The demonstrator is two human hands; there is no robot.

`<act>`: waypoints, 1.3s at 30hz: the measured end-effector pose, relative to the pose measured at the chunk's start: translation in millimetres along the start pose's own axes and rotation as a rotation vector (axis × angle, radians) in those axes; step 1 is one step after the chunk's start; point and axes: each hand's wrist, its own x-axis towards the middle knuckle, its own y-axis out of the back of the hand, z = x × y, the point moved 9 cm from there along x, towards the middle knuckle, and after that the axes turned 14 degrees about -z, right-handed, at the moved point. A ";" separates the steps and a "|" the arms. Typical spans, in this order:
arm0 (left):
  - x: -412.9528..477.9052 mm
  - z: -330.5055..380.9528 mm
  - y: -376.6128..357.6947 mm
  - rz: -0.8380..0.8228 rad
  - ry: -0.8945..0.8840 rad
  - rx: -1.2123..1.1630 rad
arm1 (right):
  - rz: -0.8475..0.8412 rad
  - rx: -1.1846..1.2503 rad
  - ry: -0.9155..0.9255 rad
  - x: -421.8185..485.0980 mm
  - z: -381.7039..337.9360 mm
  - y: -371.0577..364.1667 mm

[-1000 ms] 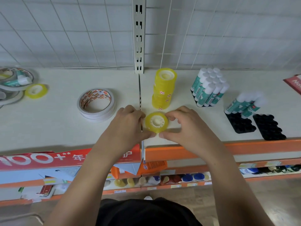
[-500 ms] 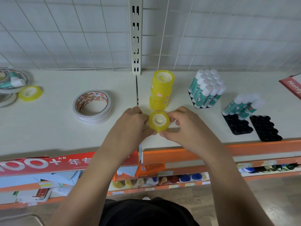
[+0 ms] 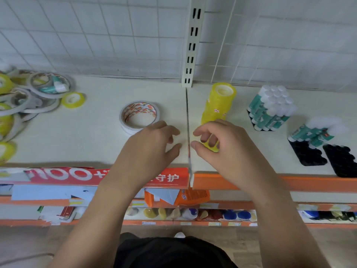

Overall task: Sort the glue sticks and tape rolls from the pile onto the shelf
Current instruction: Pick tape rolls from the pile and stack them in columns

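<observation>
My right hand (image 3: 229, 146) holds a small yellow tape roll (image 3: 211, 147), fingers curled round it, just in front of a tall stack of yellow tape rolls (image 3: 219, 104) on the white shelf (image 3: 92, 136). My left hand (image 3: 152, 146) hovers beside it with loosely curled fingers and holds nothing. A short stack of white double-sided tape rolls (image 3: 139, 116) lies behind the left hand. At the far left is the mixed pile (image 3: 25, 97) of tape rolls with a glue stick (image 3: 53, 88) in it. Glue sticks (image 3: 270, 109) stand packed at the right.
A second group of glue sticks (image 3: 314, 131) leans on a black holder tray (image 3: 307, 153); another black tray (image 3: 342, 161) lies beside it. A slotted upright post (image 3: 192, 41) and wire grid back the shelf. An orange rail (image 3: 289, 183) edges the front.
Both hands held the small yellow roll together before. Now my left hand has let go and drawn left, and the right hand alone holds the roll, shifted slightly right.
</observation>
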 end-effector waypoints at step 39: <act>-184.4 -336.5 161.7 0.133 0.070 0.264 | -0.132 0.058 0.057 145.7 -312.3 -221.8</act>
